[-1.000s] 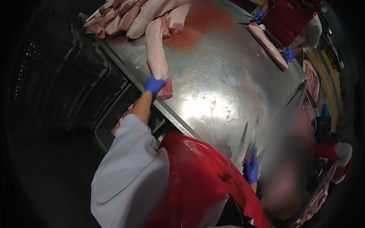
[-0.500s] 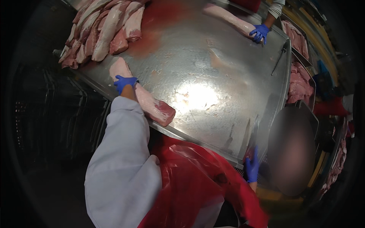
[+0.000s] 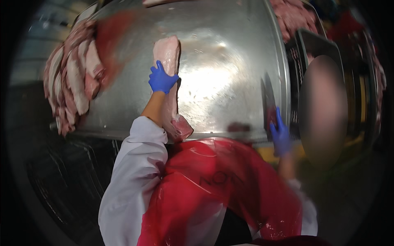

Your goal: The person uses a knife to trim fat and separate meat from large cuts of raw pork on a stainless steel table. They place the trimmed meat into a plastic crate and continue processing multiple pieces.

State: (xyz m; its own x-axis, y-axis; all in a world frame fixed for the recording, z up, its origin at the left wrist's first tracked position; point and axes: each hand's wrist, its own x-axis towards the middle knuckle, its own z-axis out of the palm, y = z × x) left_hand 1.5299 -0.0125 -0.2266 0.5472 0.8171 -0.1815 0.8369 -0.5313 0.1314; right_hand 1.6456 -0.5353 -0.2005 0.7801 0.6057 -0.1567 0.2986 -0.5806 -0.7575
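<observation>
A long, pale pork loin (image 3: 166,49) lies on the metal table, its darker red cut end (image 3: 181,126) by the near edge. My left hand (image 3: 163,78), in a blue glove, grips the loin across its upper middle from above, the fingers partly spread. Off to the right, my gloved right hand (image 3: 281,134) is closed on the red handle of a knife (image 3: 269,95). One finger stretches along the handle; the blade points away from me above the table's right side. Motion blurs the right wrist.
A heap of pork loins (image 3: 74,84) stands on the table's left end. Beyond the steel table's (image 3: 221,28) right edge are trays of meat (image 3: 293,18) and a dark bin (image 3: 320,43). Part of another loin (image 3: 164,2) shows at the far edge. My red apron meets the near edge.
The view has turned. My left hand has drawn the loin rightward, away from the heap, and it now points straight away from me. My right hand keeps the knife at the right side.
</observation>
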